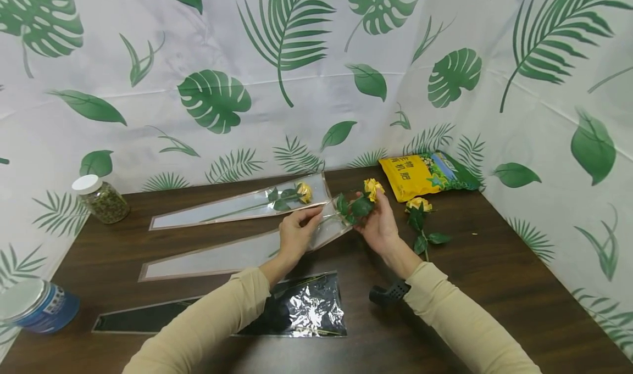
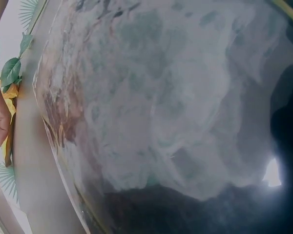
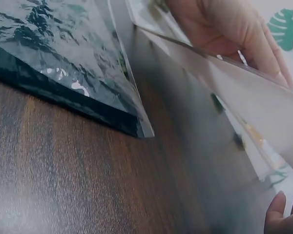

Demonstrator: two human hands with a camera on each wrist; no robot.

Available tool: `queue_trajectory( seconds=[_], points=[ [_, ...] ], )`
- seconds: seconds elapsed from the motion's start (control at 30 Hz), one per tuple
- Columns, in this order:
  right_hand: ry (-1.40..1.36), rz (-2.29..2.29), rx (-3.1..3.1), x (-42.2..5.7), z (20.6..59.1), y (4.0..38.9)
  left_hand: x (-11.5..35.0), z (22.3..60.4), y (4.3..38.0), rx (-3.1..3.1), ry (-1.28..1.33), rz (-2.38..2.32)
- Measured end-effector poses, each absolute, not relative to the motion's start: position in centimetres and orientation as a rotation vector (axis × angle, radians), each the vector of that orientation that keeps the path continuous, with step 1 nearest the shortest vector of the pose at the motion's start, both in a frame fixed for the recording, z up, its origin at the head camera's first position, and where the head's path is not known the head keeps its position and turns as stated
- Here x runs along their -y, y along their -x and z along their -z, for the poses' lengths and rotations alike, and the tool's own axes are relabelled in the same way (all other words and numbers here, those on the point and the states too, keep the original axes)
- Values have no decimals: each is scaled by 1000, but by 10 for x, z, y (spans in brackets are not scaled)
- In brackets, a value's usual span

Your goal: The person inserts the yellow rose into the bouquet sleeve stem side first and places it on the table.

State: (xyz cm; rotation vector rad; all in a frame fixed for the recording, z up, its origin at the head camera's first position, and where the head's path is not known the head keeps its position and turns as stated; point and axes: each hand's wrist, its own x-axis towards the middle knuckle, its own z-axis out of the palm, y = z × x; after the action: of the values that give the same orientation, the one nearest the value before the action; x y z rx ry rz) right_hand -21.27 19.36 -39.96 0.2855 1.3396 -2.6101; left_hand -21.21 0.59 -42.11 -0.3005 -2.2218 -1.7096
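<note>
My left hand [image 1: 296,232] pinches the upper edge of a long, tapered clear flower sleeve [image 1: 207,257], lifting its wide end off the table. In the right wrist view, that sleeve's open mouth shows as a pale fold [image 3: 263,97] beneath the left fingers. A yellow artificial rose [image 1: 373,187] lies with its stem inside the sleeve, its bloom and leaves sticking out past the mouth. My right hand [image 1: 382,228] holds this rose just below the bloom, palm turned up. The left wrist view shows mostly a shiny black-backed sleeve [image 2: 161,97].
Another sleeve with a yellow rose [image 1: 304,193] lies behind. Black sleeves [image 1: 316,305] lie in front. A loose rose [image 1: 420,225] and yellow fertilizer bag [image 1: 410,176] sit right; a jar [image 1: 106,201] and blue can [image 1: 44,305] stand left. A black wristband device [image 1: 389,292] is by the right wrist.
</note>
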Motion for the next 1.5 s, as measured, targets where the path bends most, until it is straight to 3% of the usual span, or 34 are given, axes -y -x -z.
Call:
queue_trajectory(
  seconds=[0.37, 0.57, 1.07, 1.5],
  points=[
    [-244, 2600, -1343, -188, 409, 215, -3, 418, 213, 2220, 288, 1748],
    [-23, 2503, -1373, -199, 432, 219, -6, 415, 213, 2211, 322, 1763],
    [-263, 2420, -1432, -189, 411, 210, -6, 413, 212, 2222, 296, 1740],
    [-174, 2236, -1724, -191, 414, 212, -6, 413, 211, 2220, 301, 1771]
  ],
)
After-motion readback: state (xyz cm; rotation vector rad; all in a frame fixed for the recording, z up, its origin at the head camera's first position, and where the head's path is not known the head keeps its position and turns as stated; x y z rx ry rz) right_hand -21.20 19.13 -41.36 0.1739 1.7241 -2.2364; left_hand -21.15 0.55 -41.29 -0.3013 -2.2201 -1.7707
